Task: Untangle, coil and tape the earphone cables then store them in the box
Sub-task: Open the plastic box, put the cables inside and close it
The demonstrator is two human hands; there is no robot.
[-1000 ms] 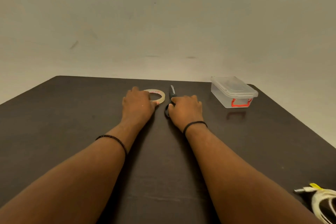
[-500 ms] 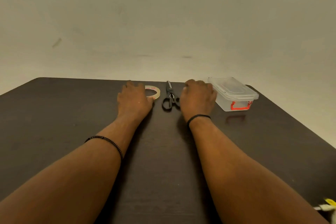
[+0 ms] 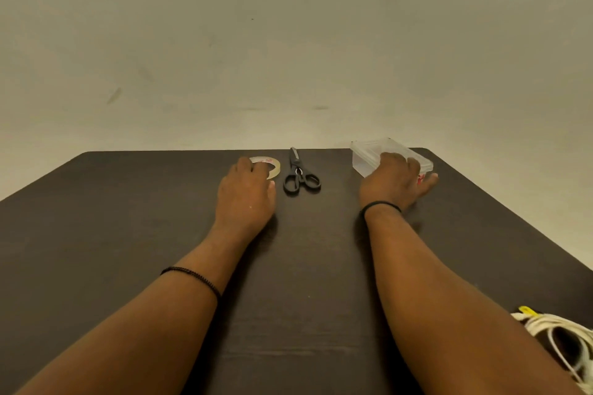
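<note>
Right hand [image 3: 393, 183] lies over the near end of the clear plastic box [image 3: 369, 155], fingers curved across its lid and thumb stretched out past the near right corner, so the red latch shows only as a sliver beside the palm and most of the lid is covered; whether the fingers truly clamp the box or only rest on it is hard to make out. Half a second ago this hand sat just beside the scissors [image 3: 300, 175] and short of the box; now it has crossed over onto it, leaving the scissors lying free between the two hands. Left hand [image 3: 247, 194] stays where it was, fingers loosely curved with their tips on the near edge of the tape roll [image 3: 272, 167], hiding part of the ring. White earphone cables [image 3: 558, 335], with a yellow tag, lie tangled on the dark tabletop [image 3: 112, 218] close behind the right forearm, cut off by the frame's lower right corner.
</note>
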